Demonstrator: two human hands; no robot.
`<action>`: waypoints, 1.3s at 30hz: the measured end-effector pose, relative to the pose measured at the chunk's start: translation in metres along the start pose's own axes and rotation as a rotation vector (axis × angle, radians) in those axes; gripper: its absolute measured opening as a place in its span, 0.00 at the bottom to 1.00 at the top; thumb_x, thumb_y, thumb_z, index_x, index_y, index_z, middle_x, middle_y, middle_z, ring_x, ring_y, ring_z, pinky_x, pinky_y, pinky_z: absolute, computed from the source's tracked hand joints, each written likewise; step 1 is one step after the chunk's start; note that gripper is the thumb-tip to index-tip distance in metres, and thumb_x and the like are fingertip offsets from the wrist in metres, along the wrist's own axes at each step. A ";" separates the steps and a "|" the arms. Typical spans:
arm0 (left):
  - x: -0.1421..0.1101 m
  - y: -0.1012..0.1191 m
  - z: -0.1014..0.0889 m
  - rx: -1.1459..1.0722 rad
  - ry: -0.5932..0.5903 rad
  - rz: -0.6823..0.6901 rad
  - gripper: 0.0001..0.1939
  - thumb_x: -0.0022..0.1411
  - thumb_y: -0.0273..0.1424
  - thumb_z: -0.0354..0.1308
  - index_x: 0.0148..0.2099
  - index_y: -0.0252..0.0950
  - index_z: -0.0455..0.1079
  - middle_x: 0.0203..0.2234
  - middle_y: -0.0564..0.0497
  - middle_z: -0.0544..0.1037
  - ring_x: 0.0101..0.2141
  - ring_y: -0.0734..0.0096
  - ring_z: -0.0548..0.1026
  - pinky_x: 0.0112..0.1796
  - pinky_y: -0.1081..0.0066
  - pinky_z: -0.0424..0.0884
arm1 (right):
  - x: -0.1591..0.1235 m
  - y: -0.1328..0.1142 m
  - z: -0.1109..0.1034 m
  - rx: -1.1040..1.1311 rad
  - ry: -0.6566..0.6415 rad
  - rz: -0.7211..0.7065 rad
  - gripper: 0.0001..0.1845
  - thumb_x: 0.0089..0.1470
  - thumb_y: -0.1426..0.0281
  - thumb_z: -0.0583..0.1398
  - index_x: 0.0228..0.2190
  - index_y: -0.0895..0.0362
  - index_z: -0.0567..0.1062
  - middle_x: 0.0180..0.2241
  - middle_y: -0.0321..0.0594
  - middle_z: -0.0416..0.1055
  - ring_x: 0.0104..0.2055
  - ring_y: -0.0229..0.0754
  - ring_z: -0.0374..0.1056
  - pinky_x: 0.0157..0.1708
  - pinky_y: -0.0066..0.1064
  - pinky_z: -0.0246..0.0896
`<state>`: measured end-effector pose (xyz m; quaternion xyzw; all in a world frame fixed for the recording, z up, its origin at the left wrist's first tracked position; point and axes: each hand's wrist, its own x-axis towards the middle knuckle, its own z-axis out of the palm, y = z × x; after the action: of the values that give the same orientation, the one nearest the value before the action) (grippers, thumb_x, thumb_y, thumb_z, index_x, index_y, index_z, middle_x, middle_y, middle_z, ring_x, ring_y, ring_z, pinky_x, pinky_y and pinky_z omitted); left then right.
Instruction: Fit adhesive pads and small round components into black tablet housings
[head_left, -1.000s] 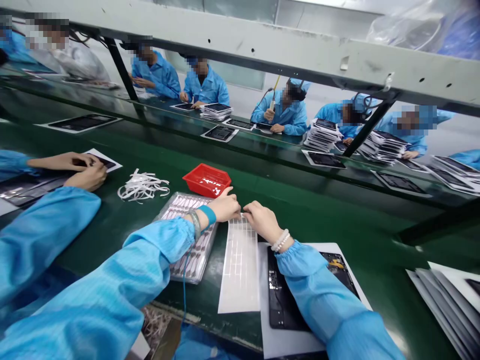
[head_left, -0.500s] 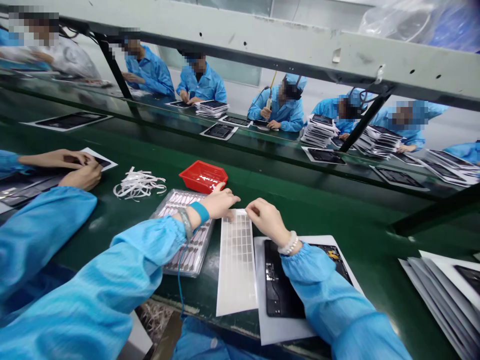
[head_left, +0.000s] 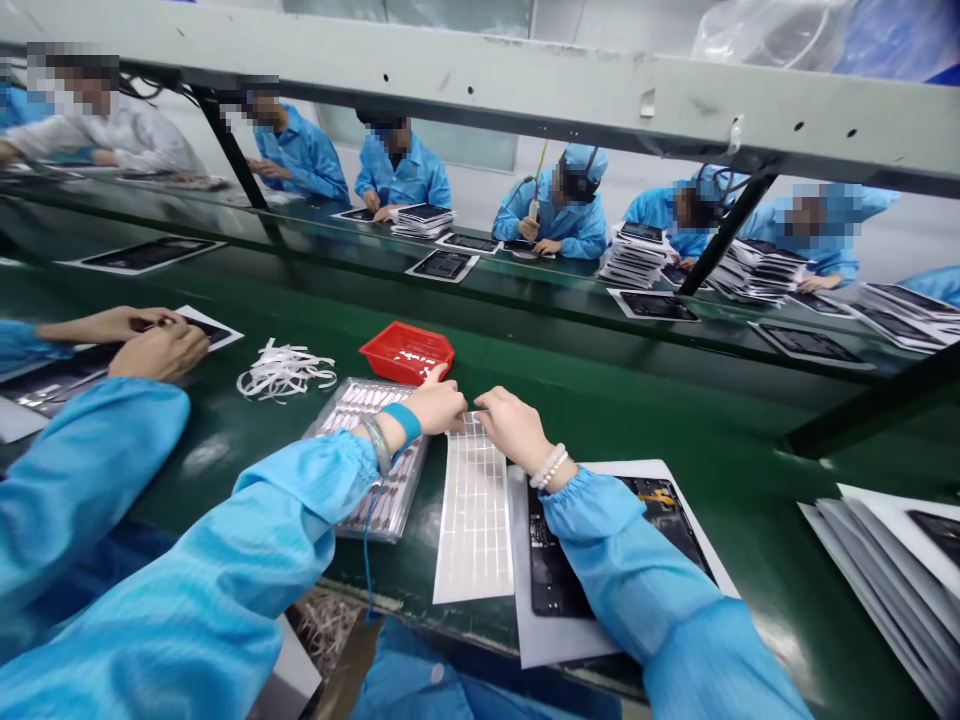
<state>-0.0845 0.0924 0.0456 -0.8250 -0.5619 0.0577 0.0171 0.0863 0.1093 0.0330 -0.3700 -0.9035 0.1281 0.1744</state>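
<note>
A pale sticker sheet [head_left: 474,535], marked off in a grid of small rectangles, lies on the green bench in front of me. At its top left corner, my left hand [head_left: 437,402] has its fingers curled onto the edge, one digit sticking up. My right hand [head_left: 514,428] is closed at the sheet's top right, thumb and fingertips together; anything between them is too small to make out. The fingertips of both hands are close together. Under my right forearm, a black device panel [head_left: 559,575] rests on white backing, partly hidden.
Left of the sheet is a clear tray [head_left: 390,505] of small parts. Behind stands a red bin [head_left: 401,350] with white bits, beside a heap of white strips [head_left: 285,370]. A co-worker's hands [head_left: 161,345] work at left. Stacked panels [head_left: 881,575] lie right; a metal beam [head_left: 480,85] crosses above.
My right hand has moved left, closer to my left hand over the sheet's top edge. My left hand has shifted slightly left. The whole view has tilted a little.
</note>
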 end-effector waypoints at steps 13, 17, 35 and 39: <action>-0.008 0.001 -0.016 0.004 0.015 -0.050 0.09 0.52 0.38 0.65 0.30 0.37 0.75 0.25 0.51 0.78 0.38 0.60 0.73 0.57 0.47 0.40 | -0.008 -0.008 -0.007 0.003 -0.001 -0.001 0.10 0.60 0.68 0.52 0.33 0.55 0.73 0.39 0.40 0.70 0.38 0.38 0.67 0.32 0.28 0.58; -0.046 0.040 -0.027 0.008 0.159 -0.085 0.25 0.55 0.35 0.64 0.53 0.32 0.67 0.51 0.38 0.71 0.54 0.48 0.63 0.58 0.46 0.41 | -0.054 0.018 -0.043 0.509 0.086 0.207 0.09 0.55 0.65 0.57 0.30 0.57 0.74 0.27 0.35 0.70 0.29 0.35 0.65 0.30 0.27 0.59; -0.114 0.240 0.068 -0.272 0.432 0.383 0.08 0.65 0.27 0.50 0.42 0.35 0.71 0.36 0.47 0.77 0.40 0.65 0.73 0.45 0.65 0.67 | -0.195 0.040 -0.026 0.642 0.120 0.529 0.11 0.52 0.63 0.60 0.23 0.55 0.73 0.26 0.37 0.71 0.32 0.40 0.66 0.36 0.33 0.61; -0.107 0.223 0.061 -0.370 0.413 0.376 0.09 0.65 0.24 0.49 0.42 0.35 0.70 0.35 0.48 0.76 0.39 0.65 0.73 0.44 0.66 0.68 | -0.198 0.026 -0.003 0.494 0.186 0.498 0.08 0.52 0.67 0.60 0.23 0.54 0.74 0.32 0.40 0.73 0.41 0.44 0.65 0.46 0.38 0.57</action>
<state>0.0760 -0.0915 -0.0273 -0.8977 -0.3854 -0.2116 -0.0306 0.2357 -0.0134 -0.0175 -0.5355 -0.7078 0.3467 0.3034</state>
